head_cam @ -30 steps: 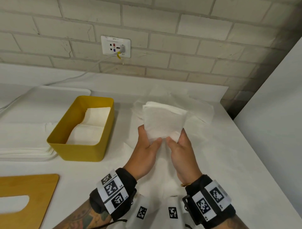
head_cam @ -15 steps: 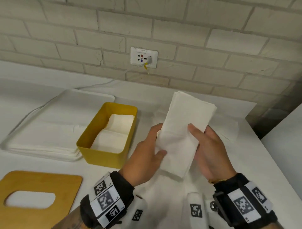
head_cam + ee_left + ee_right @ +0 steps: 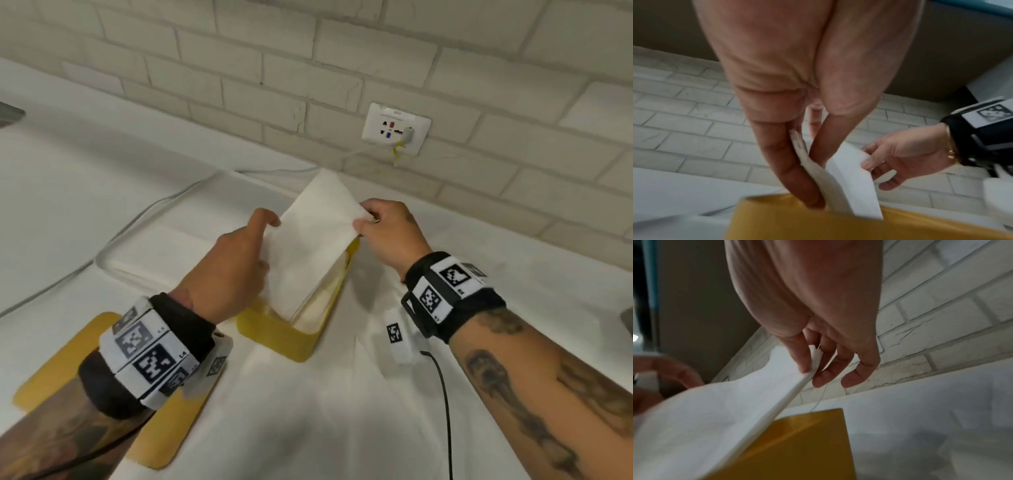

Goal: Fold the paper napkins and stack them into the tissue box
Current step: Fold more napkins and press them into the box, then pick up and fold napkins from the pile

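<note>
Folded paper napkin [image 3: 315,240], pinched along its left edge by the left hand [image 3: 233,270] and at its far right corner by the right hand [image 3: 387,233], tilts into the yellow tissue box [image 3: 284,337]; placing step, next lowering it flat and letting go.

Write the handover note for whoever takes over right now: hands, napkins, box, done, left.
Left hand: grips the left edge of the folded napkins.
Right hand: pinches their upper right corner.
Napkins: tilted, lower end already inside the yellow box, upper end sticking up above the rim.
Done: this stack is folded and partly in.
Left: lower it flat and let go. More sheets lie in the white tray behind the box; the wooden lid is still off, at the left.
</note>
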The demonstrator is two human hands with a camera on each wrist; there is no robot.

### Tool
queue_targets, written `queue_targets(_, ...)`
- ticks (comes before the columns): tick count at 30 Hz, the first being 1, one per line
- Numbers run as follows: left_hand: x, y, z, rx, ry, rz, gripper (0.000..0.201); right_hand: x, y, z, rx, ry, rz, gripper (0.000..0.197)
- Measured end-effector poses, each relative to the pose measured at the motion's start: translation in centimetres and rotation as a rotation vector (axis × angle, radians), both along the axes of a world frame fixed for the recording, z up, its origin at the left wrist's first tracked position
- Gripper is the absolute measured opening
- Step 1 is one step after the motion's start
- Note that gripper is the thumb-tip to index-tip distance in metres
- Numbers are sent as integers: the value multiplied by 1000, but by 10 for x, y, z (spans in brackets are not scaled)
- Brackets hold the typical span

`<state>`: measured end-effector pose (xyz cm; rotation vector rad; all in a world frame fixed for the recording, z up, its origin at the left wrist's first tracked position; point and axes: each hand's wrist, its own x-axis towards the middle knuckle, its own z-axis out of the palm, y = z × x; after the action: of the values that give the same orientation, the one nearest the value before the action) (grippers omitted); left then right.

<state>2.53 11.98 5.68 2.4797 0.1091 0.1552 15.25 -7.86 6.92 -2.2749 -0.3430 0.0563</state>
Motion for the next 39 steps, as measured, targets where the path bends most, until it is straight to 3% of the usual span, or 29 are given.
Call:
queue_targets(5,9,-5,-16,88,255,-44,55,12,19,-19,-437,22,102,22)
queue_targets(9,18,-12,-23,198,387,-102,40,11,30,-21,-771,-76,185,26)
queue_targets(14,24,-16,-21,333,466,-132,29,6,40,-31,-873,-157,172,35)
queue_targets(19,15,-20,-17,526,376,-211,30,1,37,-26,-757,-284,227,26)
queue_targets(22,7,-24,-17,505,294,-284,35,-13,44,-16,-723,-138,528,27)
queue_targets(24,4,-31,-16,492,442,-330,47,-20,51,-20,-850,-43,661,32)
queue_targets(27,5,-36,-18,470,574,-308,56,-18,61,-42,-1059,60,697,38)
queue_targets(30,6,-33,-22,430,562,-281,64,-16,64,-47,-1168,69,727,41)
queue_targets(32,5,-31,-23,381,506,-266,59,-17,58,-35,-1053,72,721,40)
queue_targets(34,1,-29,-22,314,380,-264,49,-21,42,-18,-748,58,636,37)
queue_targets(36,-5,-28,-23,193,180,-253,35,-27,16,-2,-486,-5,496,29)
queue_targets(39,-21,-38,-19,-18,-171,-278,20,-45,-30,6,-344,-51,321,17)
